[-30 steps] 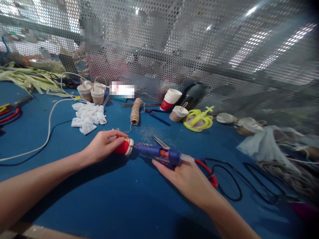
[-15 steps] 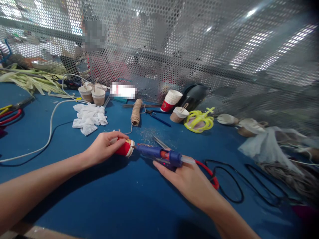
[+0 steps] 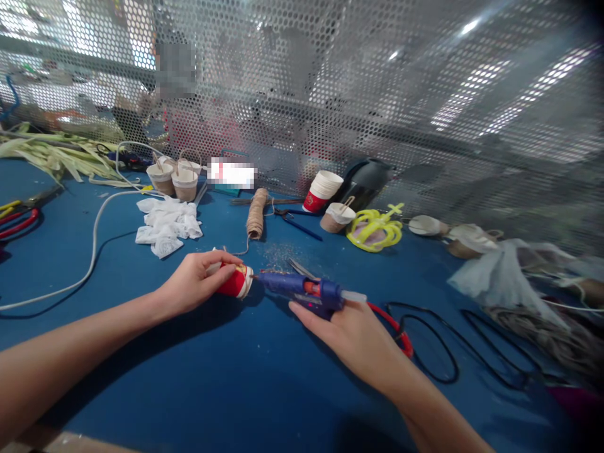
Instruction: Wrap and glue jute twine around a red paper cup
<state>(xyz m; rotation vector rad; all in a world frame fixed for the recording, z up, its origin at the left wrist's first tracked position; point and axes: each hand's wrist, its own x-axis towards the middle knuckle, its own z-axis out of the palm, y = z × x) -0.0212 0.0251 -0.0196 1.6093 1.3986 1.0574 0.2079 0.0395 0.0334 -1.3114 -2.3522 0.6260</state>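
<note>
My left hand [image 3: 195, 281] is closed around a red and white paper cup [image 3: 234, 283] lying on its side just above the blue table. In my right hand [image 3: 346, 333] is a blue glue gun [image 3: 299, 289], a clear glue stick poking out of its back end. Its nozzle points left and meets, or nearly meets, the edge of the cup. Twine runs from behind the cup to a spool of jute twine [image 3: 257, 215]. Partly hidden behind the glue gun lie scissors [image 3: 302, 269], with a red handle [image 3: 396, 330] showing by my right wrist.
White crumpled cloth [image 3: 168, 224] and small twine-handled cups [image 3: 184, 184] stand at the back left. Pliers [image 3: 299, 224], stacked paper cups [image 3: 323, 190] and a yellow crown-shaped piece [image 3: 375, 231] are further back. Black cable [image 3: 455, 358] loops at right; perforated metal screen [image 3: 283, 94] closes the back.
The whole view has shifted very slightly. The glue gun's back end sits a little lower, while its nozzle stays at the cup's edge. Both hands keep their holds.
</note>
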